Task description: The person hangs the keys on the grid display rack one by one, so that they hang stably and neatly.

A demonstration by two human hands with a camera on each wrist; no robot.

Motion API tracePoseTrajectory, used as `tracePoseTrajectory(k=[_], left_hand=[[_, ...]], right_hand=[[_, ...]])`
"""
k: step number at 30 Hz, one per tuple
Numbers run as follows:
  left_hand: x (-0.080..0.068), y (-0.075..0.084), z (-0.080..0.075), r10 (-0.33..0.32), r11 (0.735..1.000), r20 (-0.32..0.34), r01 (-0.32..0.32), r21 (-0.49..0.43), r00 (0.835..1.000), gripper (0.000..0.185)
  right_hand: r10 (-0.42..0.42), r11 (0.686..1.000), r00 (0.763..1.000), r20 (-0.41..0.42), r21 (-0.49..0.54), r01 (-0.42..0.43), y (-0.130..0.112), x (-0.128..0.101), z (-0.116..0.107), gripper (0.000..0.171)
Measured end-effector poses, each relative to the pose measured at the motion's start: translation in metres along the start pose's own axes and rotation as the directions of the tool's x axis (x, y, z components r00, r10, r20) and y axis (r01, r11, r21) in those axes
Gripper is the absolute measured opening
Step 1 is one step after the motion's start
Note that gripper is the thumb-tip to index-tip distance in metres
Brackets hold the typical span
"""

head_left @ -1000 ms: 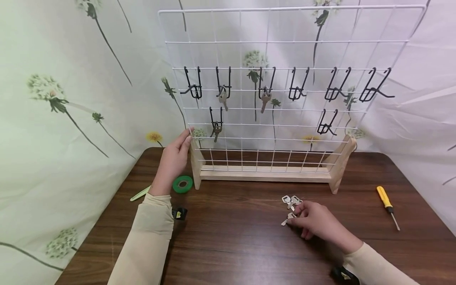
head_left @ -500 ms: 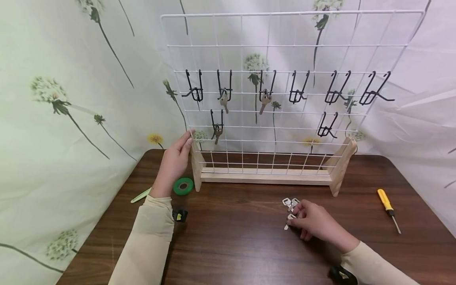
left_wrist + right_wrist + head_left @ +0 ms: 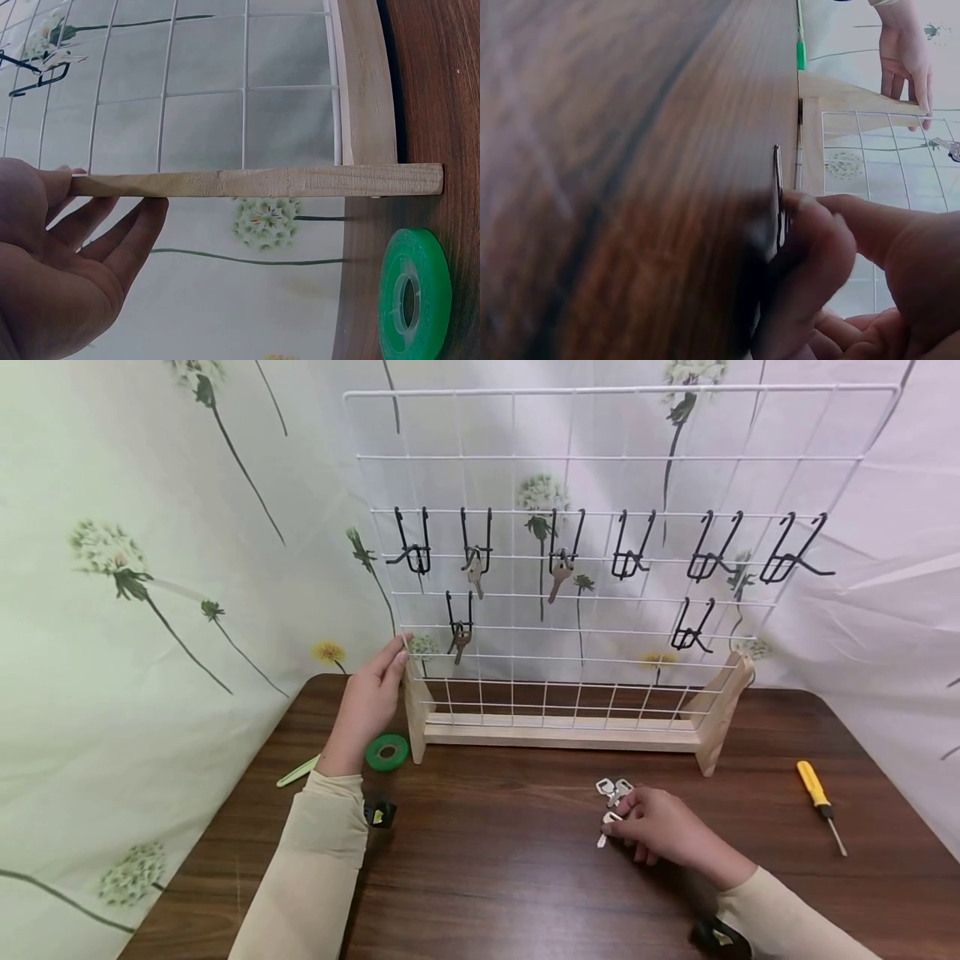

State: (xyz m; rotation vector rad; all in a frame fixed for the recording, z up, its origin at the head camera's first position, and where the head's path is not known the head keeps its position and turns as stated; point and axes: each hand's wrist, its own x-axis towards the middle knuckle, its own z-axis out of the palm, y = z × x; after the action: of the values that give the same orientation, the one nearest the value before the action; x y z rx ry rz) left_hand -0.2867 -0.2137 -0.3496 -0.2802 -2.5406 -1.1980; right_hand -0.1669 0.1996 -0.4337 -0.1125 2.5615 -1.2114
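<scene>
A white wire grid rack (image 3: 570,458) stands upright on a wooden base at the back of the table. My left hand (image 3: 369,695) holds the top of its left wooden upright (image 3: 255,181), thumb on one side and fingers on the other. Low over the tabletop, my right hand (image 3: 660,827) pinches a silver key (image 3: 602,841) between thumb and curled forefinger. Just behind that key lie more silver keys (image 3: 604,787), partly covered by the fingers. Keys hang from several black hooks (image 3: 630,564) on the grid, among them a brass-coloured key (image 3: 559,581).
A green tape roll (image 3: 387,752) lies beside the left upright. Near the left forearm is a pale green-handled tool (image 3: 297,771), partly hidden by the arm. A yellow screwdriver (image 3: 817,797) lies on the right of the brown table (image 3: 480,860).
The key under my right fingers has turned so its blade points more toward me. My left hand keeps its hold on the upright. The head view has shifted slightly.
</scene>
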Motion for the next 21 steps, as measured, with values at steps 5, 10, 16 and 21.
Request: tracePoseTrajectory(k=[5, 10, 16, 21], left_hand=[[-0.001, 0.0, 0.0, 0.006, 1.0, -0.001, -0.006, -0.009, 1.0, 0.049], [-0.001, -0.001, 0.001, 0.004, 1.0, -0.015, -0.004, -0.003, 1.0, 0.049], [0.0, -0.001, 0.001, 0.004, 1.0, -0.014, -0.004, 0.001, 1.0, 0.049], [0.0, 0.0, 0.001, 0.005, 1.0, -0.017, -0.005, 0.004, 1.0, 0.049]], right_hand=[[0.015, 1.0, 0.999, -0.033, -0.026, -0.016, -0.003, -0.003, 0.002, 0.032], [0.016, 0.999, 0.998, -0.067, -0.036, -0.019, -0.008, -0.004, 0.005, 0.032], [-0.028, 0.999, 0.995, -0.096, -0.025, 0.026, -0.011, -0.004, 0.009, 0.03], [-0.07, 0.997, 0.993, -0.093, -0.038, 0.067, -0.012, -0.003, 0.011, 0.029]])
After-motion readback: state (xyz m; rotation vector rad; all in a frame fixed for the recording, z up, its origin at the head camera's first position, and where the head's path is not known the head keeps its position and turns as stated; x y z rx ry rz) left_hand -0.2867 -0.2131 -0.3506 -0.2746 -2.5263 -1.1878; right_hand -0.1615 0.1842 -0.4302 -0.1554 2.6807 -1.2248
